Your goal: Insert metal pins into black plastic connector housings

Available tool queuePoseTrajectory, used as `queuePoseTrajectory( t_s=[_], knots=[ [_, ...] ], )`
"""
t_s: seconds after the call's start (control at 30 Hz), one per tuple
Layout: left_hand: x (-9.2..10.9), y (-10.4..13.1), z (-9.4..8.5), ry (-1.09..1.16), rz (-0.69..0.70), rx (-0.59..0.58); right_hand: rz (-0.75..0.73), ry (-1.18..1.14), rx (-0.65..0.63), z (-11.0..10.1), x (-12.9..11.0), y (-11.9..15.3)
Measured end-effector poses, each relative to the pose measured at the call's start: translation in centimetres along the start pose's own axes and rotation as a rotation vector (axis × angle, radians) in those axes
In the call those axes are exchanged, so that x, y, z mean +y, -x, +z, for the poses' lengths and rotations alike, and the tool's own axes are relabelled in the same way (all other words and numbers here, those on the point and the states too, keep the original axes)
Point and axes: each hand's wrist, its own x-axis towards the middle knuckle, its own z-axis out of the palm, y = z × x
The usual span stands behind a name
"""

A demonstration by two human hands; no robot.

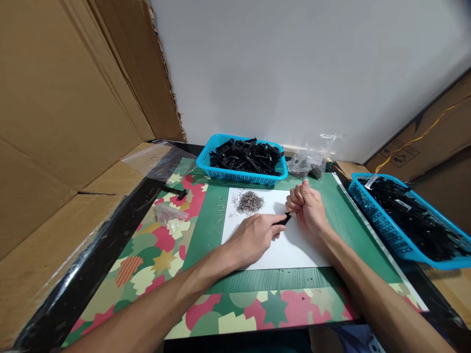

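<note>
My left hand [255, 236] is closed round a small black plastic part [283, 221], low over a white sheet of paper [272, 260]. One end of the part sticks out past the fingers toward my right hand. My right hand [306, 205] is curled into a fist with its thumb up, just right of the part. What that fist holds, if anything, is hidden. On the sheet behind my left hand lies a pile of tiny metal pieces [249, 202], perhaps screws or pins, too small to make out.
A blue basket [241, 176] of black plastic parts stands at the back, another blue basket [397, 242] at the right. Clear bags [307, 163] of small pieces lie behind. At the left are a loose black part [179, 193] and a plastic bag [171, 214]. Cardboard [73, 98] walls the left side.
</note>
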Motion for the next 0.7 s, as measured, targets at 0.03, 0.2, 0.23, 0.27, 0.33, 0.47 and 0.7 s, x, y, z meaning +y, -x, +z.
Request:
queuePoseTrajectory(
  t_s=[0.03, 0.2, 0.23, 0.27, 0.33, 0.47, 0.7],
  knots=[
    [0.0, 0.0, 0.0, -0.006, 0.004, 0.005, -0.004, 0.010, -0.004, 0.0, 0.1, 0.0],
    [0.1, -0.1, 0.0, -0.042, 0.022, 0.016, -0.050, 0.075, 0.001, -0.1, 0.6, 0.2],
    [0.1, -0.1, 0.1, -0.049, 0.028, 0.012, -0.058, 0.082, 0.008, -0.1, 0.6, 0.3],
    [0.2, -0.2, 0.1, -0.056, 0.034, 0.009, -0.062, 0.083, 0.014, -0.1, 0.7, 0.3],
    [0.3, -0.2, 0.1, -0.074, 0.033, 0.013, -0.059, 0.074, 0.026, -0.2, 0.7, 0.4],
    [0.5, -0.3, 0.2, -0.068, -0.011, 0.027, -0.059, 0.044, 0.036, -0.3, 0.9, 0.5],
    [0.4, -0.2, -0.1, 0.015, -0.021, 0.015, -0.066, 0.028, 0.022, 0.4, 0.8, 0.6]
  ],
)
